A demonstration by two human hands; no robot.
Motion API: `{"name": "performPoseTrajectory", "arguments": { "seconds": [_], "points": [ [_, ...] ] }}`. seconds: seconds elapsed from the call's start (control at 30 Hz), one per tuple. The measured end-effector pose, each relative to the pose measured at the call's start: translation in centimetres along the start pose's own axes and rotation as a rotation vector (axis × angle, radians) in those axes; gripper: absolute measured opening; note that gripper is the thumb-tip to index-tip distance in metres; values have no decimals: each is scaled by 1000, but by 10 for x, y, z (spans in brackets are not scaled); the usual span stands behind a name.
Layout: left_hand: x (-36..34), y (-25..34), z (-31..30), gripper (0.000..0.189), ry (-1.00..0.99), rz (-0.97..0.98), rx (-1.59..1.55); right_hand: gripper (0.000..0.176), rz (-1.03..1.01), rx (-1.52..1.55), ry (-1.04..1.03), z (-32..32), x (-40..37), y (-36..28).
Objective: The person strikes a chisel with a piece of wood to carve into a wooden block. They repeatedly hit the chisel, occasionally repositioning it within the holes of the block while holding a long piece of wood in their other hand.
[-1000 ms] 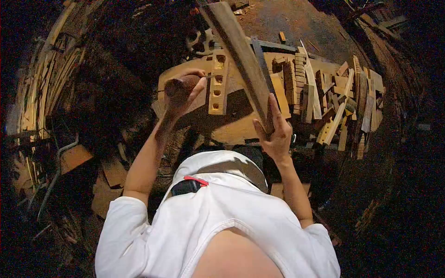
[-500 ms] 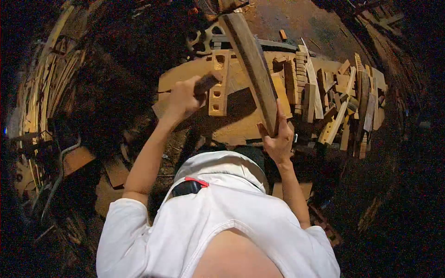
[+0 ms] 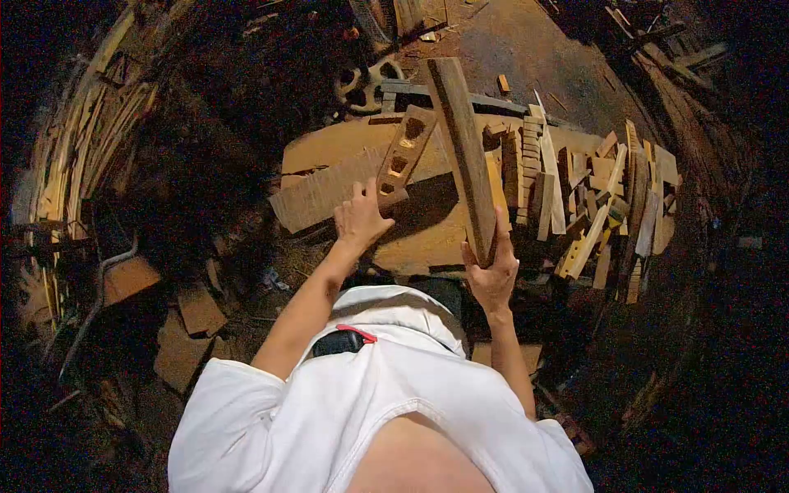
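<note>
With our right hand (image 3: pixel 493 278) we grasp the thick wooden bar (image 3: pixel 463 164) near its lower end, just right of frame centre; its long axis runs steeply, upper end tipped left. Our left hand (image 3: pixel 360 220) spreads its fingers by the socketed block (image 3: pixel 403 154); whether they grip it, we cannot tell. The block slants up-right over the table (image 3: pixel 419 251), four sockets lined lengthwise.
</note>
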State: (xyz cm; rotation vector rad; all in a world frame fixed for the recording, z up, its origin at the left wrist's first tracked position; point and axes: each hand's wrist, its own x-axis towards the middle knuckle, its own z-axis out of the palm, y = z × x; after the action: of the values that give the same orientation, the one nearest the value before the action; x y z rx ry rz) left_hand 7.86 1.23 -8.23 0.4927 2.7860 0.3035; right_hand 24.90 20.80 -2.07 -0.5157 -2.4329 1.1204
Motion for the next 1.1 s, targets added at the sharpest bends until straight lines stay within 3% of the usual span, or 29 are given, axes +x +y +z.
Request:
{"name": "performPoseTrajectory", "arguments": {
  "seconds": [0.07,0.13,0.17,0.23,0.27,0.3,0.37,0.4,0.47,0.5,0.57,0.6,0.63,0.7,0.87,0.93,1.07,1.1],
  "points": [
    [3,-6,4,87,-13,3,14,78,-52,17,27,2,0,2],
    [14,-19,20,68,39,43,-92,77,-50,23,-4,1,0,1],
    [25,-32,29,68,44,40,-97,76,-40,25,-24,-1,1,1],
    [45,-58,40,49,-156,109,-687,76,-47,47,-40,-3,1,-4],
    [32,-46,1,43,-224,46,-844,75,-46,69,-54,-4,2,-6],
    [25,-39,-37,40,-444,-91,-910,75,-51,67,-54,-5,2,-6],
    [30,-64,-25,35,-527,-190,-1160,74,-114,9,-49,-6,2,-4],
    [23,-76,-24,35,-528,-189,-1162,74,-115,6,-49,-7,2,-4],
    [0,-90,-21,47,-581,-191,-1630,73,-170,-47,-57,-10,0,-3],
    [-5,-85,-20,47,-592,-193,-1631,73,-163,-53,-57,-12,-1,-3],
    [-16,-75,-20,63,-717,-21,-1974,71,-167,-64,-72,-16,-3,-8],
    [-3,-86,-5,75,-848,49,-1964,71,-168,-68,-77,-16,-5,-7],
    [-4,-96,12,75,-847,49,-1970,71,-158,-62,-79,-17,-7,-7],
    [-13,-94,12,73,-589,-483,-1949,70,-152,-55,-83,-18,-9,-9],
    [-9,-115,6,60,-557,-441,-1646,78,-227,-181,-14,-23,-12,-17],
    [1,-133,-7,60,-579,105,-1144,77,-226,-182,-10,-22,-14,-17],
    [10,-102,-47,58,-337,134,-799,77,-238,-180,16,-18,-18,-20],
    [17,-102,-42,58,-69,216,-450,77,-237,-179,17,-16,-17,-21]
  ]
}}
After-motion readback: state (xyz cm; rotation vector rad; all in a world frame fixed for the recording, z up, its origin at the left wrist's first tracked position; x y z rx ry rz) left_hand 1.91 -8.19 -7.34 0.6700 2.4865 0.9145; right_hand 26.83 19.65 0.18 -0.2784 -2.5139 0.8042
